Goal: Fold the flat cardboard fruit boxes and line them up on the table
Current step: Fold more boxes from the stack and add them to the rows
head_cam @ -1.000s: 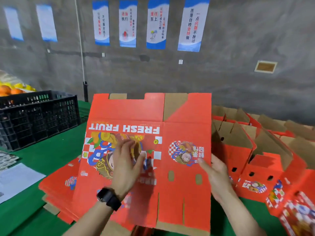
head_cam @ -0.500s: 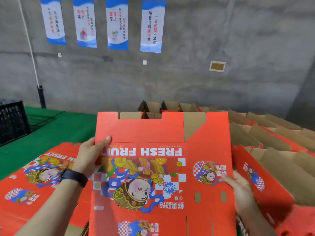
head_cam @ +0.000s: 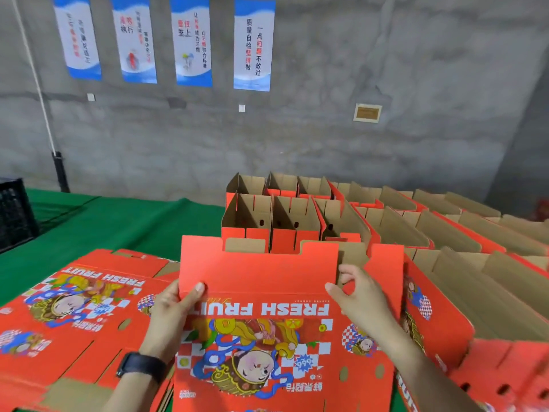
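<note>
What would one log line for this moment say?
stage: flat box held, not yet folded | left hand: grips its left edge | right hand: pinches top flap | folded boxes: rows behind, right | flat stack: left on table

Flat box [head_cam: 267, 272] front and centre; flat stack [head_cam: 74, 307] left of it (on the table [head_cam: 118, 221]); folded boxes [head_cam: 292, 215] behind and right

Open room: bare green tabletop [head_cam: 124, 221] is left at left centre.
Left edge: blocked by a black crate [head_cam: 15, 215].
Lower left: covered by stacked flat boxes [head_cam: 74, 316].
Centre and right: filled by folded boxes [head_cam: 297, 221].
Lower centre: taken up by the held flat box [head_cam: 267, 272].
</note>
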`<state>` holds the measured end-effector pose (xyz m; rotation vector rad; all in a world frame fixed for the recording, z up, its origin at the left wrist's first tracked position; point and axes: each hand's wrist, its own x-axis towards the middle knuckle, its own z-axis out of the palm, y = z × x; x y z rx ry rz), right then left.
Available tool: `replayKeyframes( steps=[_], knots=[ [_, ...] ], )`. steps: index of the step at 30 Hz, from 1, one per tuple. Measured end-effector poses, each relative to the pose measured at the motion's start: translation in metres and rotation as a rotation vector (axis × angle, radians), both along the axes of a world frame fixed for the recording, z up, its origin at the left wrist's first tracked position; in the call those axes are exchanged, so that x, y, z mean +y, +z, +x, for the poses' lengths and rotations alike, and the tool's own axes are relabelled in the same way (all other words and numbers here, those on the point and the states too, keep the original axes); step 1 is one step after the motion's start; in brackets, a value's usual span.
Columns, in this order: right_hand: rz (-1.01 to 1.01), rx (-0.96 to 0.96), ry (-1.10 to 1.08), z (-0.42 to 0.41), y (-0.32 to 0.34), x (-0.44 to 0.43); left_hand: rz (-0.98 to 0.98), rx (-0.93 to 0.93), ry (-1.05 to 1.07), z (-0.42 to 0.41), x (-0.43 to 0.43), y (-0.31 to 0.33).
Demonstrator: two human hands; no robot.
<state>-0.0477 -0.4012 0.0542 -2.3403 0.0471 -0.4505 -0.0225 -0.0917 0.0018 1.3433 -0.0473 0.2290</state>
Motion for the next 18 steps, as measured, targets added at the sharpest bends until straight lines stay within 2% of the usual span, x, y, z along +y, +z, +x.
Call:
replayKeyframes(
  steps=[4, 8, 11, 13, 16, 18],
  knots=[
    [-0.092, 0.124, 0.146, 0.002, 0.010, 0.002, -0.085, -0.035, -0.062, 0.001, 0.010, -0.006],
    [-0.060, 0.185, 0.296, 0.004, 0.017, 0.003, -0.161, -0.056, -0.136, 0.007, 0.024, 0.004],
    [-0.117, 0.112, 0.272, 0.005, 0.017, 0.003, -0.061, -0.044, -0.222, 0.011, 0.028, 0.017],
    [-0.152, 0.022, 0.234, 0.003, 0.016, 0.002, 0.034, -0.074, -0.204, 0.016, 0.033, 0.026],
    [-0.127, -0.133, 0.174, 0.000, 0.021, -0.003, 0.341, -0.141, -0.208, 0.018, 0.038, 0.044],
    [-0.034, -0.177, 0.191, -0.002, 0.025, -0.006, 0.475, -0.113, -0.260, 0.015, 0.032, 0.053]
  ],
)
